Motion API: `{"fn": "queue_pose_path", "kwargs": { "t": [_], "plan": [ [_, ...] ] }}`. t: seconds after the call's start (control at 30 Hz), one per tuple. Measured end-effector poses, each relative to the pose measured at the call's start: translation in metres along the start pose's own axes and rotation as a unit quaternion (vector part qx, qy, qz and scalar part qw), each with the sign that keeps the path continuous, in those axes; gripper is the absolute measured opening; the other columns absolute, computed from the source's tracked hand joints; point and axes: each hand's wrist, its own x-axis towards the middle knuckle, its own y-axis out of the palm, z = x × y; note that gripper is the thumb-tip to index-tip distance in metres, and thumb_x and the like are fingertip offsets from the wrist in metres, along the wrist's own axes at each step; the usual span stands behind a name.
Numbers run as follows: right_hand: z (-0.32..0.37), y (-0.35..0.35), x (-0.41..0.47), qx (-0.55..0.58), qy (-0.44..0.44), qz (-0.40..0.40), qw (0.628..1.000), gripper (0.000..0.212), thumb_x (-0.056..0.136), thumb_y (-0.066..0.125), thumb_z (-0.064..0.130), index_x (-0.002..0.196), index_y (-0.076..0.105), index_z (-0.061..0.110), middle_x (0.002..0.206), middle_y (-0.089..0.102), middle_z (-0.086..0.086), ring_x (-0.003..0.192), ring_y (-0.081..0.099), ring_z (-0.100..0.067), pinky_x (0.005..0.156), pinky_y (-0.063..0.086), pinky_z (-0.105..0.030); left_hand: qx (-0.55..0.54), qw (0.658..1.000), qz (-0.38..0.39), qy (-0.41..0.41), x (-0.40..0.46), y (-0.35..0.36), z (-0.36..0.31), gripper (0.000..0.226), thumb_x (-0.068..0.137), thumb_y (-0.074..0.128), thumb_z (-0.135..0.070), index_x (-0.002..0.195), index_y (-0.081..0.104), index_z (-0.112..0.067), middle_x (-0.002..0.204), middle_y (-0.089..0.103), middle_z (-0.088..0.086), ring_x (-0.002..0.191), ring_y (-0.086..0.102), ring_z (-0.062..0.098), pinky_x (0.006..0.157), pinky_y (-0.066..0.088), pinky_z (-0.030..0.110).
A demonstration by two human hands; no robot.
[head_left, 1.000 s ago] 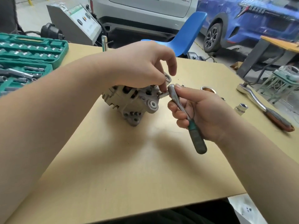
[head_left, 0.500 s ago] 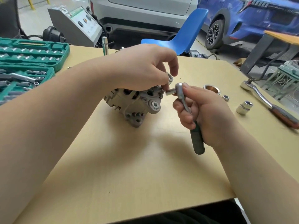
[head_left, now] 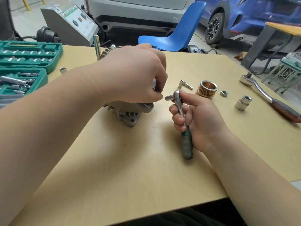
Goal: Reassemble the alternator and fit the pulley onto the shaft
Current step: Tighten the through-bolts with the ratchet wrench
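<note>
The ratchet [head_left: 180,110], gripped by right-hand fingers [head_left: 178,120], has pulled clear of the alternator [head_left: 130,115], which left fingers [head_left: 156,95] clutch.

The left hand [head_left: 135,75] covered most of the grey cast-metal alternator [head_left: 130,115], hiding whatever its fingertips pinched. The green plastic socket case [head_left: 29,54] ran off the left edge; the brown-handled large ratchet [head_left: 267,98] blurred rightward.

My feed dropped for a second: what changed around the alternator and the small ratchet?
The right hand drew the small ratchet back to the right, so its socket now sits clear of the alternator instead of against it. It grips the handle as before. The left hand stays curled over the alternator's top. The pulley and nut still lie on the table.
</note>
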Motion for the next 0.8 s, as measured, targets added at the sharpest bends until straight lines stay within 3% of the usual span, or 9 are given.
{"fn": "queue_pose_path", "kwargs": {
  "t": [0.23,0.5,0.63,0.8],
  "plan": [
    [-0.002,0.001,-0.002,-0.006,0.006,0.0,1.0,0.016,0.101,0.059,0.032,0.096,0.058,0.017,0.069,0.058,-0.005,0.044,0.043,-0.014,0.037,0.032,-0.022,-0.013,0.999,0.031,-0.004,0.002,-0.001,0.001,0.012,0.093,0.074,-0.052,0.084,0.068,-0.047,0.12,0.058,-0.023,0.113,0.048,0.016,0.088,0.052,0.047],
    [-0.004,0.003,-0.004,-0.021,-0.032,0.01,0.999,0.017,0.102,0.06,0.032,0.102,0.059,0.015,0.071,0.06,-0.007,0.045,0.045,-0.015,0.038,0.033,-0.022,-0.054,0.998,0.022,0.023,0.004,0.002,0.007,0.015,0.096,0.071,-0.035,0.099,0.064,-0.048,0.123,0.057,-0.018,0.113,0.049,0.017,0.09,0.044,0.041],
    [-0.005,0.003,-0.003,-0.017,-0.022,0.007,1.0,0.017,0.102,0.06,0.031,0.102,0.059,0.014,0.071,0.06,-0.007,0.045,0.044,-0.015,0.038,0.033,-0.022,-0.014,0.999,0.023,0.047,0.004,0.004,0.011,0.009,0.097,0.067,-0.038,0.094,0.072,-0.044,0.123,0.058,-0.018,0.113,0.045,0.016,0.091,0.047,0.044],
    [-0.005,0.001,-0.002,-0.017,-0.012,-0.001,1.0,0.018,0.101,0.061,0.032,0.101,0.062,0.014,0.071,0.06,-0.006,0.045,0.045,-0.015,0.037,0.033,-0.023,0.051,0.994,0.068,0.074,0.014,0.002,0.009,0.01,0.099,0.065,-0.047,0.089,0.063,-0.05,0.124,0.056,-0.02,0.117,0.044,0.014,0.085,0.045,0.038]
  ]
}}
